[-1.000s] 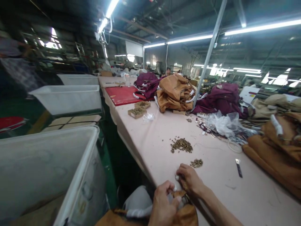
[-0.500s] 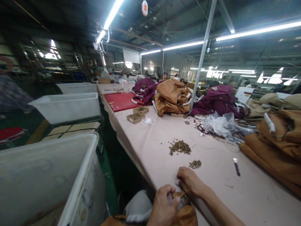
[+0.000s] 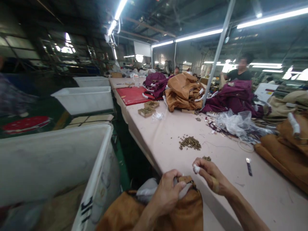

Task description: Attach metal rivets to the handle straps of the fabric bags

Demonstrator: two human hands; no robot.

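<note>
At the table's near edge a brown bag (image 3: 190, 211) bulges up, with pale wrapping at its top. My left hand (image 3: 168, 191) is closed on the upper edge of this bag, thumb and fingers pinching it near a small tab with dark metal trim. To its right my right hand (image 3: 210, 175) is raised, apart from the bag, its fingers curled together. Something white (image 3: 196, 169) shows at its fingertips; whether it is a wrap or a held piece I cannot tell. Just behind that hand lies a small heap of brass-coloured studs (image 3: 207, 158), partly covered.
A larger pile of studs (image 3: 190, 142) lies on the pink table (image 3: 166, 150). Small boxes (image 3: 146, 111), plastic wrap (image 3: 233, 123), brown bags (image 3: 184, 91), purple bags (image 3: 231, 99) and a dark-handled tool (image 3: 249, 166) are around. White bins (image 3: 109, 134) stand left; a person (image 3: 240, 69) is behind.
My right hand has lifted away from the bag, up and to the right. My left hand stays on the bag, more of which now shows. The view has shifted slightly.
</note>
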